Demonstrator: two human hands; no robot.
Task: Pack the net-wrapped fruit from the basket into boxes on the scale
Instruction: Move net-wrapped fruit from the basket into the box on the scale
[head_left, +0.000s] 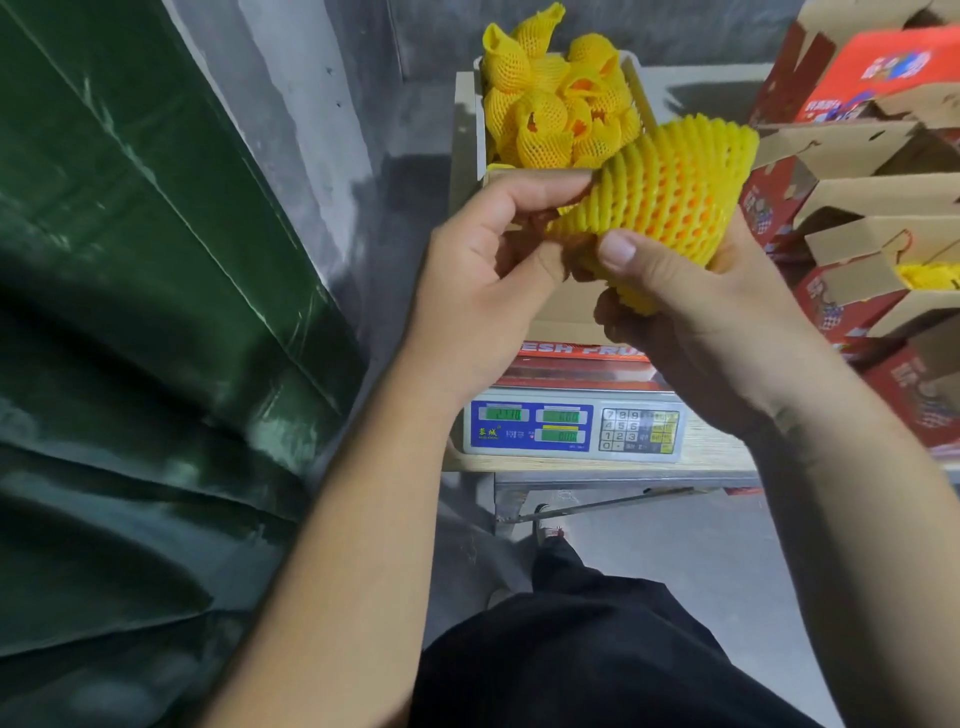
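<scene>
Above the scale, 1 net-wrapped fruit is pinched by the left hand and cupped by the right hand; behind it, the box is judged partly filled.

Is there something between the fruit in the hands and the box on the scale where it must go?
Nothing visible blocks it. Both hands hold the net-wrapped fruit directly above the open box on the scale. The far part of the box is already filled with wrapped fruit; the near part appears free.

A dark green tarpaulin drapes left of the hands, a grey concrete wall rises beyond it, and grey floor lies below the wooden table
</scene>
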